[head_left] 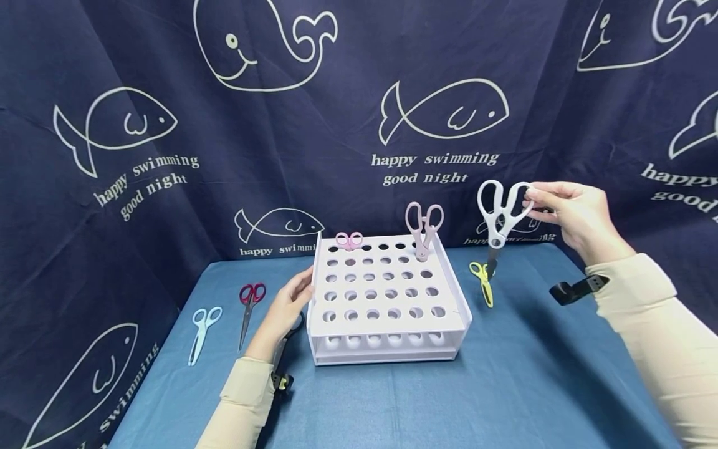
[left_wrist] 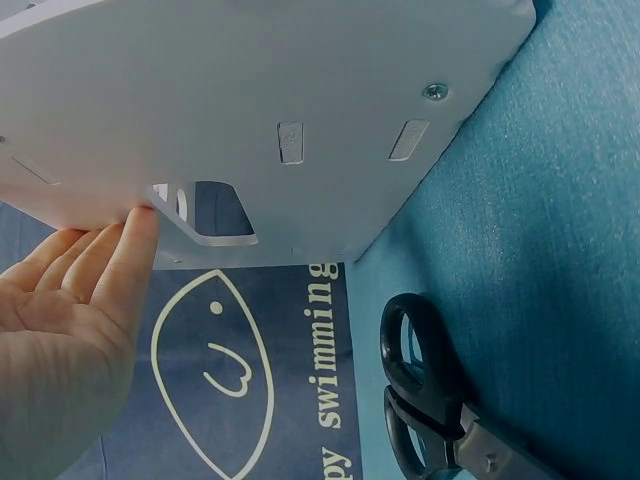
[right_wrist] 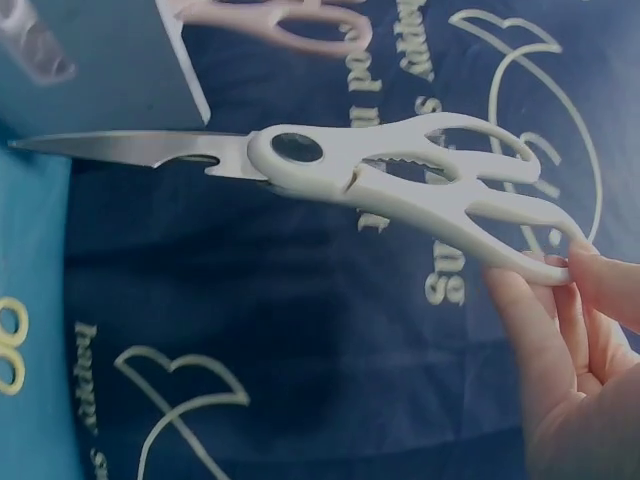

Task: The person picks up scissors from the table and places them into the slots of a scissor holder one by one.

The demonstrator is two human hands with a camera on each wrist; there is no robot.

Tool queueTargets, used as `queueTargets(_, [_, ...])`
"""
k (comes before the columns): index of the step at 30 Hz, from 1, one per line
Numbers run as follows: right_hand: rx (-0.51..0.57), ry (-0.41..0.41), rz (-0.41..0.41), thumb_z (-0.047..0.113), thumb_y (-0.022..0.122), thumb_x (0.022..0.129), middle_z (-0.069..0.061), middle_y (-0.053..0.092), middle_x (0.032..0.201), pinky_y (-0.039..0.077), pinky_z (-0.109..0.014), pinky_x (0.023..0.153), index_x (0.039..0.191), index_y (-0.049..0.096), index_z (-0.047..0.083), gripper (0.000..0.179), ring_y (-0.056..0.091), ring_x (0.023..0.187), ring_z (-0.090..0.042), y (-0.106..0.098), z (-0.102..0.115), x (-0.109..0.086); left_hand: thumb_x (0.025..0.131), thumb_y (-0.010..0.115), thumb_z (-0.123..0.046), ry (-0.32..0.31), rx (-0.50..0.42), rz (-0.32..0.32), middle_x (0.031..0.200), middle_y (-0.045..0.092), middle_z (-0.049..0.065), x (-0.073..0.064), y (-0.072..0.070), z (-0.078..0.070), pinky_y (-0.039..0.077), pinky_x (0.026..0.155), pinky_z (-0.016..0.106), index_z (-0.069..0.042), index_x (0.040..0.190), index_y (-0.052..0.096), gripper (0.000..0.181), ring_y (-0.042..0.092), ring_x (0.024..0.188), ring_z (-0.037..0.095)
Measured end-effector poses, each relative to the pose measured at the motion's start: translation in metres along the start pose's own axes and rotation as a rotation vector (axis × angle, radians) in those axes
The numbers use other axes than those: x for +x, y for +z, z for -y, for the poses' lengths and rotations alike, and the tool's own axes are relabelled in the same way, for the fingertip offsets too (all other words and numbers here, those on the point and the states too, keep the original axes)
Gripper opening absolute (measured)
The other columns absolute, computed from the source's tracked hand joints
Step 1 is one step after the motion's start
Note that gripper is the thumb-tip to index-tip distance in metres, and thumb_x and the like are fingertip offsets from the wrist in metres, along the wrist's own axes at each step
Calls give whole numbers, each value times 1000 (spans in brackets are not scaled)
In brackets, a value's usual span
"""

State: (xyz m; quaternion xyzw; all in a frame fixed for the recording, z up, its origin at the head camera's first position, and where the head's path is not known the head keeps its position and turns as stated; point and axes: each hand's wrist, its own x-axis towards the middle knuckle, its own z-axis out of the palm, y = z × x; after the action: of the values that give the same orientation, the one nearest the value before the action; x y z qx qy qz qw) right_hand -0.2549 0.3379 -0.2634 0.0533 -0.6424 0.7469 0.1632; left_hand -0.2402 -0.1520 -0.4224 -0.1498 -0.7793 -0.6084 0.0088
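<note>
My right hand point(head_left: 583, 215) pinches one handle loop of the white scissors point(head_left: 499, 218), lifting them with the blades pointing down to the right of the rack. In the right wrist view, thumb and fingers meet on the end of that loop. The white rack point(head_left: 387, 285) has rows of round holes. Small pink scissors point(head_left: 349, 241) and mauve scissors point(head_left: 424, 227) stand in its back row. My left hand point(head_left: 286, 310) touches the rack's left side with its fingers straight. Black-handled scissors point(left_wrist: 430, 390) lie on the cloth near that side.
Light blue scissors point(head_left: 203, 330) and red-handled scissors point(head_left: 249, 305) lie on the blue cloth point(head_left: 392, 405) at the left. Right of the rack, yellow scissors point(head_left: 485, 284) lie partly behind the white scissors' blades. A dark printed curtain point(head_left: 348, 125) hangs behind.
</note>
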Motion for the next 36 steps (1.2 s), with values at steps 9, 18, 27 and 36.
queueTargets(9, [71, -34, 34, -4, 72, 82, -4, 76, 78, 60, -26, 64, 89, 77, 3, 11, 71, 67, -12, 29, 12, -1, 101, 49, -12, -5, 6, -9, 149, 44, 18, -1, -1, 0, 37, 113, 45, -6, 148, 39, 48, 45, 135, 31])
queueTargets(18, [97, -49, 52, -2, 75, 80, -5, 74, 75, 61, -26, 65, 91, 76, 2, 12, 71, 68, -13, 59, 17, -6, 102, 49, -14, -7, 11, -8, 150, 43, 16, -1, -1, 0, 37, 113, 44, -7, 148, 38, 48, 45, 136, 30])
queueTargets(27, [135, -79, 67, -6, 73, 80, -5, 74, 76, 61, -27, 65, 88, 76, 4, 13, 71, 68, -14, 80, 12, -11, 102, 49, -14, 1, -1, -8, 149, 43, 17, -2, 2, 4, 37, 113, 43, -5, 147, 39, 48, 45, 135, 31])
queueTargets(36, [156, -132, 44, -8, 73, 80, -2, 75, 77, 61, -27, 64, 86, 76, 3, 13, 71, 67, -12, 105, 1, -12, 102, 50, -15, 6, 10, -25, 149, 44, 18, 0, 2, 3, 38, 112, 44, -5, 147, 39, 48, 46, 134, 32])
